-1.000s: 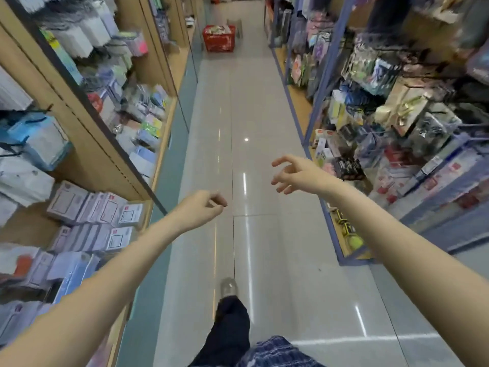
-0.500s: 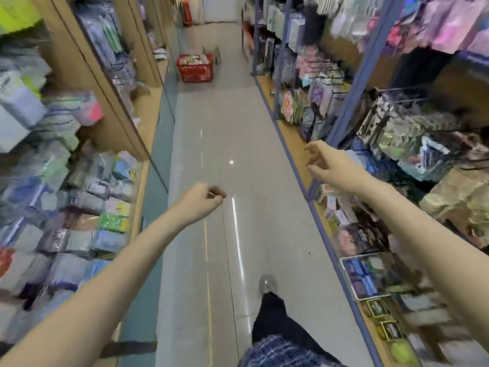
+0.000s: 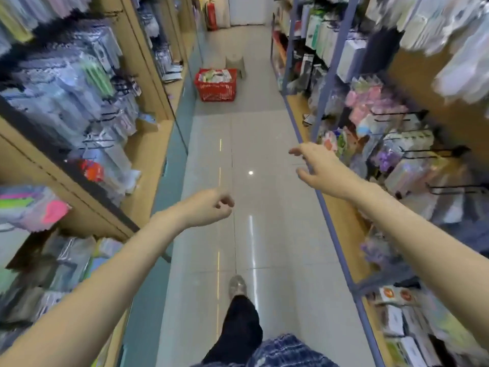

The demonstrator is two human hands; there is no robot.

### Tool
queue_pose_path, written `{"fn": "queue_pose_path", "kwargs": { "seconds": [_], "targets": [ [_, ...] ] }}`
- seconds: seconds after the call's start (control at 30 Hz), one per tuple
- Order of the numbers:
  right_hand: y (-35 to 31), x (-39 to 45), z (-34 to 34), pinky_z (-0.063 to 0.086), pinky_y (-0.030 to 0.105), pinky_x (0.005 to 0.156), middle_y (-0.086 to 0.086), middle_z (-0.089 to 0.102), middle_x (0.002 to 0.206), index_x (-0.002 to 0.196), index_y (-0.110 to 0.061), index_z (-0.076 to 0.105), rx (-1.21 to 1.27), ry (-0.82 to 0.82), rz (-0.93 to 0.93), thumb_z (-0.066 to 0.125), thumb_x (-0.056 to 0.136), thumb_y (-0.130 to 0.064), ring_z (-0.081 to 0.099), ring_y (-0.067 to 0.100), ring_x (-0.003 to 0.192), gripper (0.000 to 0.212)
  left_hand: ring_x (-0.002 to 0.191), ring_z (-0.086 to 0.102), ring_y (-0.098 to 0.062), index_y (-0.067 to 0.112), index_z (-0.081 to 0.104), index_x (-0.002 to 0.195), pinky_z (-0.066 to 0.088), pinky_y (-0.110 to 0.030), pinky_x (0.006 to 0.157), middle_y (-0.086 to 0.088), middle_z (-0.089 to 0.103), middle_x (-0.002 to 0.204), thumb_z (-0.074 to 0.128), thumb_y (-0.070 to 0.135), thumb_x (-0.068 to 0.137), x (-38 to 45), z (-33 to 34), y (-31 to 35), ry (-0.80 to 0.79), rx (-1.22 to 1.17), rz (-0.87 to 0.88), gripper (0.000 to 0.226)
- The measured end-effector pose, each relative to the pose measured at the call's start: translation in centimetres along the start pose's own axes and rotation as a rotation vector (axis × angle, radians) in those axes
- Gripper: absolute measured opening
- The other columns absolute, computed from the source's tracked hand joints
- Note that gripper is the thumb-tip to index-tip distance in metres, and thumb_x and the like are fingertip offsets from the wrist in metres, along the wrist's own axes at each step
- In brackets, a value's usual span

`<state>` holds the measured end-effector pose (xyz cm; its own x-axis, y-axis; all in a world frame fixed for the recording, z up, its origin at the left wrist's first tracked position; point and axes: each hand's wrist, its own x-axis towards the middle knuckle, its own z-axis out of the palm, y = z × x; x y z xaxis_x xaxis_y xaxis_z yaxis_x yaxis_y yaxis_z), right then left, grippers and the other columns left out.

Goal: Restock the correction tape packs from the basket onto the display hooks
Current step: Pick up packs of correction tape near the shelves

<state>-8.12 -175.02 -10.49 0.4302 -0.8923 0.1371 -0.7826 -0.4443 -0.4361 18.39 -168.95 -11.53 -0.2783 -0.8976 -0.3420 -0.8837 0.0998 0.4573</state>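
Empty-handed grip: left hand (image 3: 209, 207) curled, red mesh basket (image 3: 215, 87) ahead.

Since the earlier pictures the red plastic mesh basket (image 3: 215, 84) stacked with packs has drawn nearer, standing larger on the floor well ahead of both hands, with a grey plastic stool (image 3: 235, 64) now plain just behind it. The right hand (image 3: 318, 168) has loosened, fingers spread and relaxed. A red fire extinguisher (image 3: 211, 14) has come into sight far beyond the hands.
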Motion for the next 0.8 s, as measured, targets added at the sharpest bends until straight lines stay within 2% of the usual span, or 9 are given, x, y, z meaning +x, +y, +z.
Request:
{"fn": "queue_pose_path", "kwargs": {
  "seconds": [0.1,0.2,0.27,0.33,0.4,0.47,0.53,0.7,0.8],
  "targets": [
    [6.4,10.3,1.0,0.033,0.032,0.096,0.008,0.043,0.131,0.135,-0.012,0.041,-0.201,-0.117,-0.011,0.053,0.091,-0.012,0.036,0.027,0.123,0.046,0.111,0.053,-0.020,0.015,0.055,0.120,0.039,-0.025,0.083,-0.004,0.056,0.123,0.045,0.023,0.094,10.5,-5.0,-5.8,-0.046,0.169,-0.042,0.029],
    [12.1,20.6,-1.1,0.033,0.039,0.096,0.016,0.047,0.126,0.130,-0.006,0.047,-0.238,-0.051,0.124,0.055,0.088,-0.009,0.042,0.037,0.118,0.042,0.109,0.056,-0.021,0.014,0.056,0.118,0.041,-0.028,0.084,-0.005,0.058,0.122,0.045,0.023,0.094,20.3,-11.7,-9.6,-0.020,0.205,-0.075,0.028],
    [14.7,26.9,-3.1,0.035,0.034,0.091,0.019,0.052,0.120,0.125,-0.004,0.051,-0.112,0.073,0.269,0.056,0.087,-0.007,0.047,0.036,0.114,0.040,0.104,0.058,-0.022,0.013,0.060,0.114,0.043,-0.028,0.081,-0.007,0.063,0.116,0.046,0.020,0.093,27.0,-16.1,-11.0,0.018,0.172,-0.078,0.026],
    [16.7,33.5,-4.3,0.037,0.028,0.091,0.014,0.057,0.121,0.120,-0.004,0.054,0.093,0.190,0.424,0.057,0.087,-0.006,0.052,0.029,0.113,0.034,0.104,0.057,-0.022,0.011,0.060,0.113,0.041,-0.025,0.078,-0.007,0.064,0.114,0.046,0.018,0.093,34.0,-19.8,-11.4,0.040,0.162,-0.065,0.026],
    [18.7,40.8,-4.4,0.046,0.037,0.091,0.012,0.056,0.124,0.120,-0.005,0.054,0.344,0.191,0.566,0.055,0.089,-0.007,0.054,0.025,0.109,0.031,0.108,0.055,-0.023,0.011,0.059,0.116,0.041,-0.026,0.082,-0.007,0.062,0.116,0.045,0.019,0.094,41.1,-22.7,-11.5,-0.008,0.195,-0.034,0.027],
    [21.3,48.6,-3.8,0.049,0.038,0.080,0.012,0.053,0.125,0.123,-0.004,0.051,0.487,0.135,0.640,0.053,0.092,-0.009,0.053,0.024,0.108,0.032,0.111,0.054,-0.024,0.012,0.057,0.119,0.041,-0.027,0.086,-0.007,0.060,0.120,0.044,0.020,0.095,48.5,-25.0,-11.9,-0.045,0.221,-0.003,0.029],
    [24.0,56.3,-2.9,0.047,0.034,0.076,0.010,0.053,0.122,0.123,-0.005,0.050,0.440,0.123,0.574,0.054,0.092,-0.011,0.054,0.025,0.108,0.032,0.113,0.052,-0.026,0.011,0.056,0.121,0.038,-0.027,0.086,-0.008,0.056,0.124,0.043,0.018,0.095,55.5,-27.4,-12.8,-0.003,0.252,0.004,0.030],
    [29.9,74.6,-4.4,0.044,0.030,0.084,0.010,0.058,0.117,0.119,-0.009,0.053,0.299,0.033,0.402,0.057,0.089,-0.013,0.056,0.022,0.104,0.031,0.115,0.050,-0.028,0.010,0.056,0.120,0.035,-0.027,0.087,-0.011,0.053,0.125,0.046,0.016,0.094,70.8,-36.5,-15.7,0.090,0.234,-0.014,0.030],
    [32.3,85.2,-5.8,0.044,0.031,0.085,0.009,0.058,0.116,0.121,-0.008,0.052,0.247,-0.034,0.308,0.056,0.090,-0.015,0.057,0.021,0.101,0.032,0.115,0.051,-0.023,0.012,0.056,0.120,0.031,-0.023,0.078,-0.007,0.054,0.122,0.046,0.017,0.093,78.7,-41.9,-17.4,0.120,0.181,-0.031,0.029]
  ]
}}
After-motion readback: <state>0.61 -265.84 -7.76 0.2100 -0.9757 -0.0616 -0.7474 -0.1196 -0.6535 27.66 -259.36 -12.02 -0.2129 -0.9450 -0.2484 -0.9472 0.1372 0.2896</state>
